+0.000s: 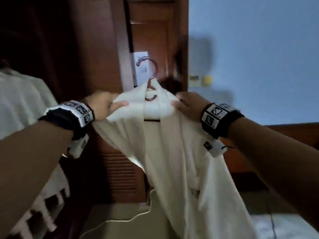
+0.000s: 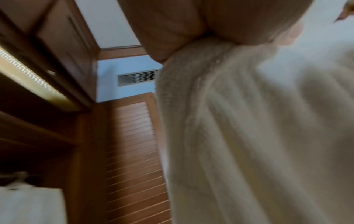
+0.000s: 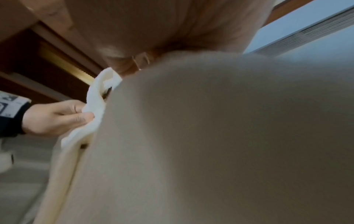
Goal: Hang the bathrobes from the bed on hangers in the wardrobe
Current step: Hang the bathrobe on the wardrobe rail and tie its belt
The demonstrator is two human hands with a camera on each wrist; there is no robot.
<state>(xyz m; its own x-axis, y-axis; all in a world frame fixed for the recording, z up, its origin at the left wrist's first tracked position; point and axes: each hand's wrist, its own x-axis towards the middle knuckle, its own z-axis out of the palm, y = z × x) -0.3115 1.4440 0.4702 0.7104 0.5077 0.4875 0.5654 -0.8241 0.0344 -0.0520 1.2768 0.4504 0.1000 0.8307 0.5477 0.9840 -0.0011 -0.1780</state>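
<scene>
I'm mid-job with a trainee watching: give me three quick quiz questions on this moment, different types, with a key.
1. True or false: the bathrobe is draped on a hanger.
2. Which hands grip the bathrobe? A) left hand only B) right hand only C) both
3. Fill in: the hanger's hook is ____ any rail.

Key: 1 true; 2 C, each holds a shoulder; 3 free of, it points up in open air in front of the wooden doors.
</scene>
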